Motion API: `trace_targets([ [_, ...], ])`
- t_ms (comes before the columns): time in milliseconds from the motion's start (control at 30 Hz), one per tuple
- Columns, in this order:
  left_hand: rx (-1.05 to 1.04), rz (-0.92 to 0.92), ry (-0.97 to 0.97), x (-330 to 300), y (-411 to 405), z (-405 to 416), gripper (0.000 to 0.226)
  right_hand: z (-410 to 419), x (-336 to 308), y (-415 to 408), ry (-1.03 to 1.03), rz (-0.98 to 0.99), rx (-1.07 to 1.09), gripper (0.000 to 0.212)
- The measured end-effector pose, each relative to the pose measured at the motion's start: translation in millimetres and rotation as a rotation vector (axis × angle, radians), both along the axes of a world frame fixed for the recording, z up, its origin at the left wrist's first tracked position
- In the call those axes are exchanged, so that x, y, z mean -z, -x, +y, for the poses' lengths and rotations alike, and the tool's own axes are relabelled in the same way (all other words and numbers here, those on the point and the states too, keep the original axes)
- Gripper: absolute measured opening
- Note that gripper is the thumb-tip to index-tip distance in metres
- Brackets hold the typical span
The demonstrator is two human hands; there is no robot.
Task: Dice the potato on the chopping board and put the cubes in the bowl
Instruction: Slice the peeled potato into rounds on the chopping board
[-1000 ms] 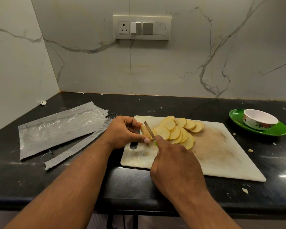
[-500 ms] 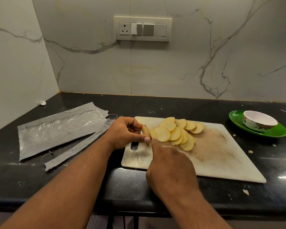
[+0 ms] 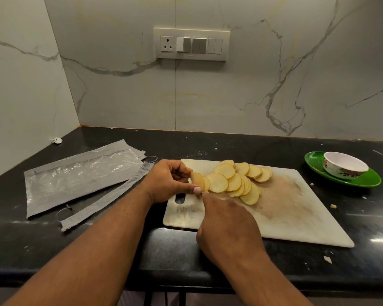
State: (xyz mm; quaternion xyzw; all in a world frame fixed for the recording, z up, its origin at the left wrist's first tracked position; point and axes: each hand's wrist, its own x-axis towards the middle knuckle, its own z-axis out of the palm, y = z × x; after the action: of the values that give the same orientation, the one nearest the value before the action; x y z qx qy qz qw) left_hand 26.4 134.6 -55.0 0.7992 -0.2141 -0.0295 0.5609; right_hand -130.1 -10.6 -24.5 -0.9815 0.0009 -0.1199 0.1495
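A white chopping board (image 3: 296, 217) lies on the black counter. A fan of round potato slices (image 3: 232, 180) covers its far left part. My left hand (image 3: 166, 182) pinches the last potato end piece (image 3: 196, 180) upright at the slices' left end. Just in front of it, over the board's near left part, is my right hand (image 3: 226, 224), fingers curled down round a knife; the blade is hidden under the hand. The white floral bowl (image 3: 345, 166) stands empty on a green plate (image 3: 372, 182) at the far right.
A clear and grey plastic bag (image 3: 75, 171) and a torn grey strip (image 3: 106, 195) lie left of the board. Small potato scraps (image 3: 333, 206) dot the counter to the right. The counter's front edge runs just under my forearms. A marble wall with a switch panel (image 3: 191, 44) stands behind.
The knife blade, seen raised beside the end piece one second ago, has dropped out of sight under my right hand. My left hand still holds the end piece in place.
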Motion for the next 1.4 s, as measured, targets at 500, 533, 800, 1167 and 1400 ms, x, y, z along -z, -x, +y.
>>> trace_targets([
  [500,-0.016,0.075,-0.024,-5,4,0,0.064,-17,-15,29,-0.076,-0.099,0.055,0.056],
  [533,-0.019,0.080,-0.016,-5,4,-1,0.064,-14,-15,25,-0.074,-0.107,0.050,0.056],
  [800,-0.056,0.072,-0.014,-7,7,-3,0.064,-1,-11,6,-0.063,-0.127,0.033,0.058],
  [1167,-0.069,0.087,-0.024,-6,4,-2,0.068,0,-3,3,-0.066,-0.153,0.067,0.056],
  [1400,-0.076,0.074,-0.032,-6,4,-2,0.066,1,-7,3,-0.055,-0.146,0.077,0.053],
])
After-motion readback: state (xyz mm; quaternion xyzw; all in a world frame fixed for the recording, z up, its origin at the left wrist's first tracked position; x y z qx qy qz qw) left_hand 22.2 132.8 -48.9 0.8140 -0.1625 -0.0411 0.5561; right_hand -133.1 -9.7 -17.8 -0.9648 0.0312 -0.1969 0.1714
